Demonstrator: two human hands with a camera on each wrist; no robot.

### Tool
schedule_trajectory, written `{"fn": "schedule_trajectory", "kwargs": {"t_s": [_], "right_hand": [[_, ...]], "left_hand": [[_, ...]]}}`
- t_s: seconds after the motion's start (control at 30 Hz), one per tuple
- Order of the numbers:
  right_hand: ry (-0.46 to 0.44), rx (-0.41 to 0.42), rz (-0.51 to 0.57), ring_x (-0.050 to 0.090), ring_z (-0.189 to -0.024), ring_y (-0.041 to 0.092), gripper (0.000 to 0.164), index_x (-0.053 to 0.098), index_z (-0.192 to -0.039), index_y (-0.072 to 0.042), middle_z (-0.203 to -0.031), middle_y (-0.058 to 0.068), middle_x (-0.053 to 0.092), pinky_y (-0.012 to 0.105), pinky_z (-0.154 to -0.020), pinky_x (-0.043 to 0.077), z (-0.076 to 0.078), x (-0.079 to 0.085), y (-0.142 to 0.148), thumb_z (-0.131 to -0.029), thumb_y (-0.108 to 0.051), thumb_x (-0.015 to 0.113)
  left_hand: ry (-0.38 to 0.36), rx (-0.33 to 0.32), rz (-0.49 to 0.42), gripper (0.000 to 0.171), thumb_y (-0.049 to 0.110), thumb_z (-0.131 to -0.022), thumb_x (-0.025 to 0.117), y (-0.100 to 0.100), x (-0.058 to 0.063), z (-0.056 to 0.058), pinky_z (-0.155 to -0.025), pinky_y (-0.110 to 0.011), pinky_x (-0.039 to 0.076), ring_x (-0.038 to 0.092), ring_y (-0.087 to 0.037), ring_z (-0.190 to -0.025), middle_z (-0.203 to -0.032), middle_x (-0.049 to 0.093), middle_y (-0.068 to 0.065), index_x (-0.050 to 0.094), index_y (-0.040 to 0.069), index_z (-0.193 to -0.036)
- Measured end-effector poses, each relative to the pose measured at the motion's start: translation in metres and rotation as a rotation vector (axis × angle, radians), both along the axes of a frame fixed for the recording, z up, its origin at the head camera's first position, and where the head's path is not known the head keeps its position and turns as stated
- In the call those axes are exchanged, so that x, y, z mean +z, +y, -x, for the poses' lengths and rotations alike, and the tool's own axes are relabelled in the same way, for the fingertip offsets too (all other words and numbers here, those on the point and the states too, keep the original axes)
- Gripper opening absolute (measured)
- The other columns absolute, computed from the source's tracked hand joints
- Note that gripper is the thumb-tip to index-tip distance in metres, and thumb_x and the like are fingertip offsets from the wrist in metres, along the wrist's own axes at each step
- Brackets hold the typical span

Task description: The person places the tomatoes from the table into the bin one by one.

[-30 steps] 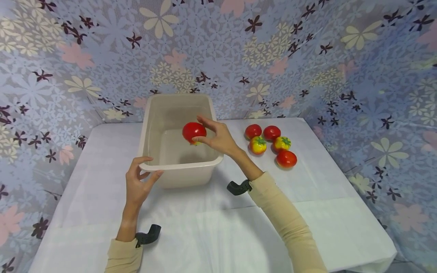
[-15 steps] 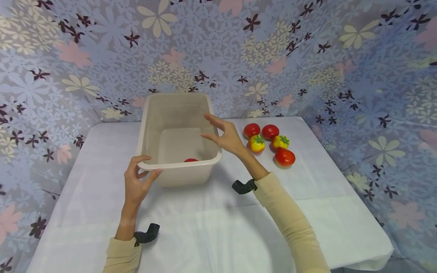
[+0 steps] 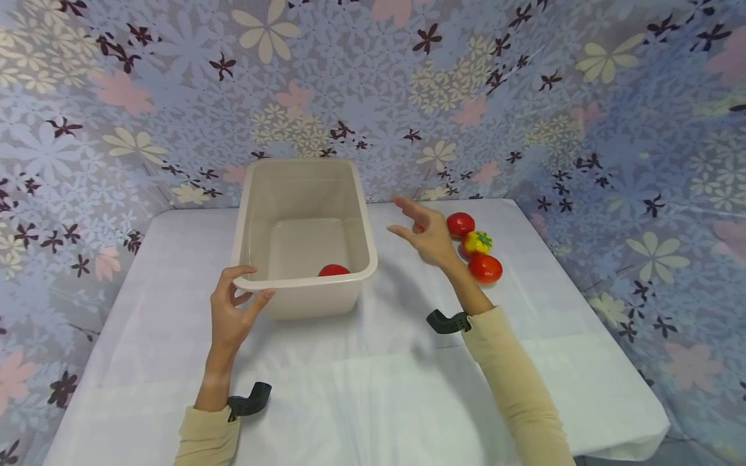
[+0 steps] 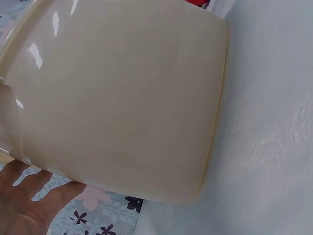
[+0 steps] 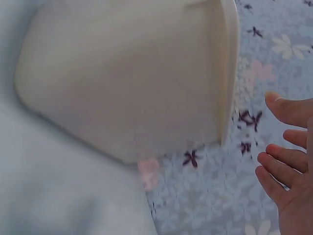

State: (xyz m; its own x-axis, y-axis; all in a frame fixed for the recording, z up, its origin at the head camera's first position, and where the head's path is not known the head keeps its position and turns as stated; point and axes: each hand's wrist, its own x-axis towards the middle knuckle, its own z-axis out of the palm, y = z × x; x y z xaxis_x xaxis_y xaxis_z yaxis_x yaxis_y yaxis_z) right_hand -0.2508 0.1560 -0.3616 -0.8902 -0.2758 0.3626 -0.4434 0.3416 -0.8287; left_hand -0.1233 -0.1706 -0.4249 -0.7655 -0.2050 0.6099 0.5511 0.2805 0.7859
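Note:
A beige plastic bin (image 3: 309, 301) stands on the table, and one red tomato (image 3: 334, 270) shows partly above its near rim, inside. My left hand (image 3: 233, 314) grips the bin's near left corner, fingers over the rim and thumb on the outer wall. In the left wrist view, that hand's fingers (image 4: 61, 196) lie along the bin wall. My right hand (image 3: 431, 236) holds nothing, thumb and fingers spread apart, over the table right of the bin. Beside it lie a red tomato (image 3: 460, 224), a yellow-red tomato with a green top (image 3: 478, 243) and another red tomato (image 3: 485, 268). The hand hides other tomatoes.
A white cloth (image 3: 350, 401) covers the table. Flowered fabric (image 3: 373, 84) hangs behind the table and along its sides. A dark wrist mount (image 3: 447, 321) sits on the right wrist, and another wrist mount (image 3: 250, 401) on the left.
The right hand has let go of a red tomato, which now lies in the bin. It has then moved right, out of the bin, toward the other tomatoes. The left hand has stayed put.

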Motion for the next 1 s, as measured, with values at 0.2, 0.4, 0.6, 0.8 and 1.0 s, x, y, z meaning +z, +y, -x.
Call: {"fn": "schedule_trajectory", "kwargs": {"t_s": [0.2, 0.4, 0.6, 0.8, 1.0], "right_hand": [[0.005, -0.049, 0.007, 0.047, -0.132, 0.039, 0.056, 0.048, -0.136, 0.01, -0.14, 0.027, 0.051, 0.051, -0.109, 0.037, -0.01, 0.003, 0.026, -0.085, 0.001, 0.071], [-0.048, -0.08, 0.048, 0.044, -0.134, 0.038, 0.06, 0.046, -0.141, 0.006, -0.144, 0.025, 0.047, 0.053, -0.111, 0.034, -0.013, -0.013, 0.055, -0.086, 0.002, 0.069], [-0.036, -0.179, 0.012, 0.045, -0.133, 0.04, 0.06, 0.045, -0.14, 0.008, -0.143, 0.027, 0.047, 0.053, -0.111, 0.033, -0.014, -0.026, 0.084, -0.085, 0.001, 0.071], [-0.005, -0.322, -0.035, 0.044, -0.135, 0.037, 0.063, 0.049, -0.141, -0.002, -0.145, 0.019, 0.049, 0.053, -0.113, 0.031, -0.002, -0.057, 0.123, -0.084, -0.007, 0.075], [0.013, -0.454, -0.087, 0.038, -0.141, 0.032, 0.063, 0.051, -0.14, -0.005, -0.147, 0.016, 0.047, 0.049, -0.115, 0.029, -0.001, -0.078, 0.15, -0.082, -0.009, 0.077]], "left_hand": [[-0.011, 0.002, 0.002, 0.046, -0.019, -0.068, 0.072, 0.001, 0.0, -0.001, -0.074, -0.011, 0.051, 0.057, 0.003, -0.099, -0.112, 0.055, 0.018, 0.054, -0.014, -0.11], [-0.002, 0.006, 0.001, 0.047, -0.02, -0.067, 0.071, 0.001, -0.002, -0.001, -0.073, -0.011, 0.05, 0.057, 0.003, -0.099, -0.111, 0.055, 0.017, 0.053, -0.015, -0.11], [0.01, 0.001, 0.003, 0.047, -0.02, -0.067, 0.071, 0.001, -0.001, -0.001, -0.074, -0.01, 0.05, 0.058, 0.001, -0.1, -0.112, 0.055, 0.016, 0.053, -0.015, -0.11], [0.002, 0.003, 0.01, 0.047, -0.02, -0.068, 0.071, 0.001, -0.001, -0.001, -0.076, -0.01, 0.049, 0.057, 0.0, -0.102, -0.114, 0.055, 0.014, 0.053, -0.015, -0.111], [0.006, -0.002, 0.008, 0.048, -0.021, -0.068, 0.07, 0.001, -0.002, -0.001, -0.076, -0.01, 0.049, 0.057, -0.001, -0.103, -0.114, 0.055, 0.016, 0.052, -0.015, -0.112]]}}
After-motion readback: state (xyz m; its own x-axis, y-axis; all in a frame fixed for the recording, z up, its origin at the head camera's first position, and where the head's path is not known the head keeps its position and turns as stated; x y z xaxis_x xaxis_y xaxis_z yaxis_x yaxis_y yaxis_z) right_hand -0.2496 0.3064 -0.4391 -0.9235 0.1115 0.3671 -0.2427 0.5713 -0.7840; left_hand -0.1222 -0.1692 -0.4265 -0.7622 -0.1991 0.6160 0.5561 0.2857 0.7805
